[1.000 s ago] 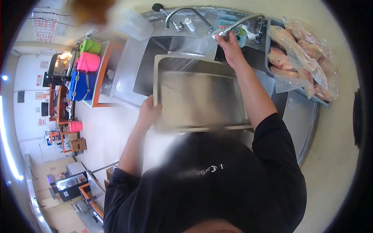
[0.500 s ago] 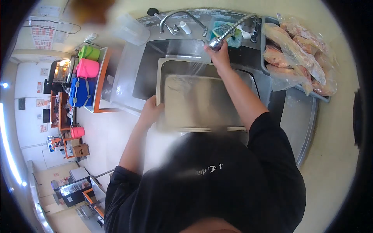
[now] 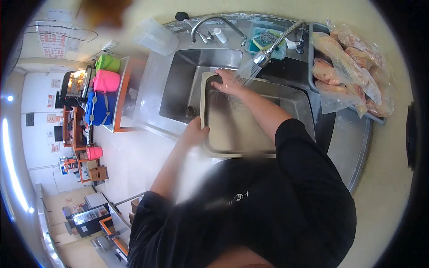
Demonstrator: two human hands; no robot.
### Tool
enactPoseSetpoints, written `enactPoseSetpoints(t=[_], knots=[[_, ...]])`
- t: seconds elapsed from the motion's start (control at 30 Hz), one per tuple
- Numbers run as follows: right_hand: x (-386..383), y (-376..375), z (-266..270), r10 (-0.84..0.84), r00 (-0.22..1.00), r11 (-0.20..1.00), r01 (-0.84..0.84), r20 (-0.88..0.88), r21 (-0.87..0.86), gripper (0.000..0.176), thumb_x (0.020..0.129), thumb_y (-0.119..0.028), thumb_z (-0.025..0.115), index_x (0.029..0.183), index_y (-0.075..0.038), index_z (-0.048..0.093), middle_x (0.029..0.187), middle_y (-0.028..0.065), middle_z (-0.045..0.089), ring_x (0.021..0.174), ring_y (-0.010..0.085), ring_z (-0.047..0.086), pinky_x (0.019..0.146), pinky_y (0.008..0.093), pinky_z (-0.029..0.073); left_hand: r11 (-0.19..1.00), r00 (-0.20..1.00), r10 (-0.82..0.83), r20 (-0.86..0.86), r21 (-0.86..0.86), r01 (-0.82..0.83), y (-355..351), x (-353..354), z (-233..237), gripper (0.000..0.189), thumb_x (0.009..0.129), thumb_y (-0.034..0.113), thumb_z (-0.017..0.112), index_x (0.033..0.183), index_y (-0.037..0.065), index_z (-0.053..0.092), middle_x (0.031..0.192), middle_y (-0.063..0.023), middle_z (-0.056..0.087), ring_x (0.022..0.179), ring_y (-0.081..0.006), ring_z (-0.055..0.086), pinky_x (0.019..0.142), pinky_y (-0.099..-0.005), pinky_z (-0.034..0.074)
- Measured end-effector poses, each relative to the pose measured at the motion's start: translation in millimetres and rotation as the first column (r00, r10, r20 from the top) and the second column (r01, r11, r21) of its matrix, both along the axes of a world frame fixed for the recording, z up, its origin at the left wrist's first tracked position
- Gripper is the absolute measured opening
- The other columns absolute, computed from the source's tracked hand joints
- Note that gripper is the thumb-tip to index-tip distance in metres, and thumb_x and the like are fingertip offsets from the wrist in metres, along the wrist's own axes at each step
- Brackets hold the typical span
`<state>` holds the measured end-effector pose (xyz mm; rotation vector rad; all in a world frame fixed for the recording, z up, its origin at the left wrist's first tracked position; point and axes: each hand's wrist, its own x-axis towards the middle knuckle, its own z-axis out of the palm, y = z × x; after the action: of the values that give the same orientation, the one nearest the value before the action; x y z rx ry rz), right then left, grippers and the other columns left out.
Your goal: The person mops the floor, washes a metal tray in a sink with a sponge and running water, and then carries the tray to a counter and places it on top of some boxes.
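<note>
Head view, read left to right: green bucket (image 3: pixel 107 64), pink bucket (image 3: pixel 106 81) and blue cooler (image 3: pixel 99 109) stand close together on a side table at far left. Next, a clear plastic container (image 3: pixel 156 38) leans beside the sink (image 3: pixel 178 85). Left hand (image 3: pixel 195 133) grips the left short side of a metal pan (image 3: pixel 246 134), thumb over the rim, fingers mostly out of sight behind it. Pan lies over the sink, directly in front of the person; long axis runs left to right across the body, far edge slanting slightly, open side facing up toward the camera. Its right part is partly hidden by the right forearm. Right hand (image 3: pixel 229 82) is at the far left corner of the pan, thumb parted from fingers; cannot tell whether it closes on the rim or holds anything. Just right of it, a sprayer (image 3: pixel 262 58) hangs unheld on its hose, water fanning down toward the wrist and the pan. Behind the sprayer, a blue tray (image 3: pixel 280 51). At far right, a grey tub (image 3: pixel 311 67) heaped with clear bags (image 3: pixel 348 67) of raw meat.
</note>
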<state>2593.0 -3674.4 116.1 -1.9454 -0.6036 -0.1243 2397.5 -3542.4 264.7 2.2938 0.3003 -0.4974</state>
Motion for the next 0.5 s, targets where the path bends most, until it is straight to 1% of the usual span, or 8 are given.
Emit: enactPoseSetpoints(t=[0.03, 0.07, 0.1, 0.17, 0.2, 0.3, 0.4, 0.5], knots=[[2, -1, -7, -0.016, 1.0, 1.0, 0.016, -0.003, -0.004, 0.056, 0.079, -0.039, 0.072, 0.119, -0.001, 0.056, 0.115, 0.021, 0.061, 0.109, 0.0371, 0.056, 0.094, 0.0433, 0.043, 1.0, 1.0, -0.012, -0.006, 0.002, 0.012, -3, 1, -2, 0.039, 0.078, 0.008, 0.056, 0.115, -0.006, 0.056, 0.107, -0.0255, 0.065, 0.107, -0.0366, 0.062, 0.093, -0.0416, 0.045], [0, -4, -9, -0.033, 0.999, 0.999, 0.033, -0.008, -0.007, 0.058, 0.079, -0.04, 0.072, 0.119, -0.002, 0.056, 0.114, 0.0212, 0.061, 0.107, 0.0371, 0.056, 0.093, 0.043, 0.044, 1.0, 0.999, -0.024, 0.032, 0.012, 0.023, -7, 1, -4, 0.039, 0.078, 0.009, 0.056, 0.114, -0.006, 0.056, 0.105, -0.0264, 0.065, 0.106, -0.0373, 0.062, 0.092, -0.0419, 0.045], [-3, -7, -13, -0.051, 0.999, 0.999, 0.051, -0.015, -0.011, 0.059, 0.079, -0.041, 0.073, 0.119, -0.002, 0.056, 0.114, 0.0213, 0.061, 0.106, 0.0372, 0.057, 0.092, 0.0427, 0.044, 1.0, 1.0, -0.022, 0.001, 0.009, 0.022, -11, 1, -6, 0.039, 0.078, 0.01, 0.056, 0.113, -0.006, 0.056, 0.104, -0.0269, 0.065, 0.105, -0.0381, 0.062, 0.091, -0.0426, 0.046], [-5, -20, -16, -0.1, 0.994, 0.99, 0.103, 0.034, -0.096, 0.06, 0.079, -0.043, 0.072, 0.12, -0.002, 0.056, 0.114, 0.0213, 0.061, 0.106, 0.0375, 0.057, 0.093, 0.0429, 0.044, 1.0, 0.998, -0.015, -0.056, 0.004, 0.016, -21, 4, -10, 0.039, 0.078, 0.012, 0.057, 0.112, -0.007, 0.056, 0.101, -0.0278, 0.065, 0.102, -0.0397, 0.063, 0.09, -0.0439, 0.046], [-6, -25, -16, -0.123, 0.991, 0.982, 0.13, 0.061, -0.136, 0.06, 0.079, -0.044, 0.071, 0.12, -0.002, 0.056, 0.114, 0.0213, 0.061, 0.106, 0.0376, 0.057, 0.093, 0.043, 0.044, 0.999, 0.999, -0.031, -0.036, 0.016, 0.031, -27, 4, -12, 0.038, 0.078, 0.012, 0.057, 0.111, -0.007, 0.056, 0.099, -0.0285, 0.065, 0.101, -0.0408, 0.063, 0.089, -0.0448, 0.047], [-12, -35, -8, -0.154, 0.986, 0.988, 0.156, 0.058, -0.023, 0.059, 0.08, -0.046, 0.07, 0.118, -0.003, 0.058, 0.111, 0.0221, 0.061, 0.103, 0.0372, 0.059, 0.091, 0.0447, 0.044, 0.996, 0.997, -0.077, 0.027, 0.05, 0.075, -43, 3, -19, 0.036, 0.078, 0.014, 0.057, 0.106, -0.008, 0.056, 0.096, -0.0304, 0.064, 0.097, -0.0439, 0.062, 0.087, -0.0471, 0.047], [-17, -46, 4, -0.143, 0.99, 0.988, 0.143, 0.002, 0.065, 0.056, 0.081, -0.047, 0.067, 0.117, -0.005, 0.059, 0.107, 0.0221, 0.063, 0.1, 0.038, 0.06, 0.09, 0.0471, 0.044, 0.992, 0.991, -0.112, 0.075, 0.073, 0.107, -48, 2, -30, 0.034, 0.078, 0.014, 0.057, 0.103, -0.008, 0.056, 0.094, -0.0318, 0.063, 0.096, -0.046, 0.061, 0.085, -0.0486, 0.047], [-17, -58, 22, -0.154, 0.986, 0.975, 0.142, -0.06, -0.171, 0.055, 0.081, -0.048, 0.066, 0.115, -0.005, 0.06, 0.103, 0.0219, 0.064, 0.097, 0.0393, 0.06, 0.088, 0.0484, 0.045, 0.988, 0.989, -0.13, 0.076, 0.093, 0.122, -52, 4, -31, 0.032, 0.078, 0.014, 0.057, 0.1, -0.008, 0.055, 0.093, -0.0323, 0.063, 0.096, -0.047, 0.061, 0.084, -0.0494, 0.047]])
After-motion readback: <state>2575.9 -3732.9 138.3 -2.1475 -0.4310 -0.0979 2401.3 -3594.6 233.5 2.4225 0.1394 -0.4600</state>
